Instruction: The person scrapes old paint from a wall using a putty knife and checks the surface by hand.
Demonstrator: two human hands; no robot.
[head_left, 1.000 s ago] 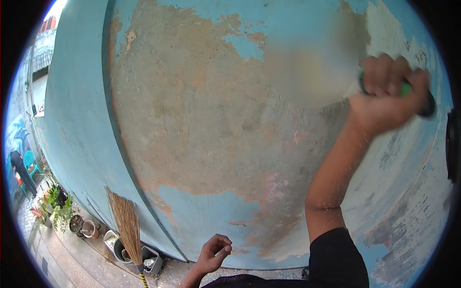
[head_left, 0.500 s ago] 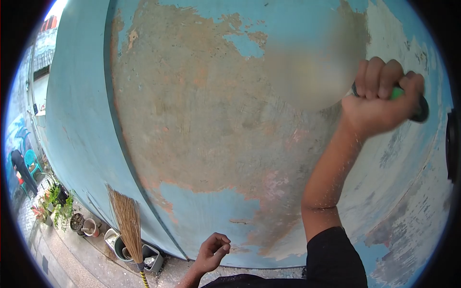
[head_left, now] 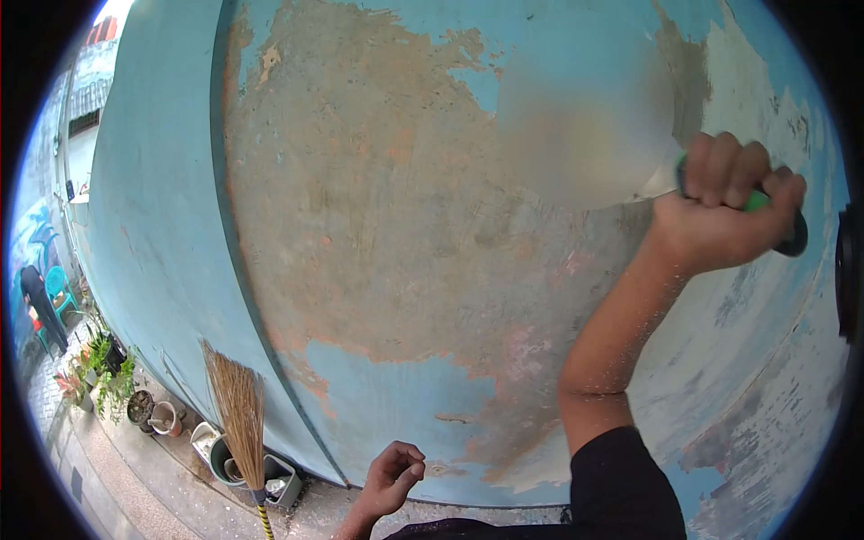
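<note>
My right hand (head_left: pixel 720 211) is raised against a blue wall (head_left: pixel 405 225) and is closed round a tool with a green and black handle (head_left: pixel 776 216); its blade end is lost in a blurred patch. Much of the wall's blue paint is stripped to bare brown and pink plaster. My forearm is speckled with paint flakes. Low down, my left hand (head_left: pixel 393 475) hangs near the wall's base, fingers loosely curled, with nothing in it.
A straw broom (head_left: pixel 238 409) leans against the wall at lower left, beside buckets (head_left: pixel 225 459). Potted plants (head_left: pixel 108 382) line the pavement. A turquoise plastic chair (head_left: pixel 56 288) stands far left. A dark object (head_left: pixel 848 270) shows at the right edge.
My right hand with the tool moved along the wall, first left, then back right and slightly down. The view shifted a little. My left hand barely moved.
</note>
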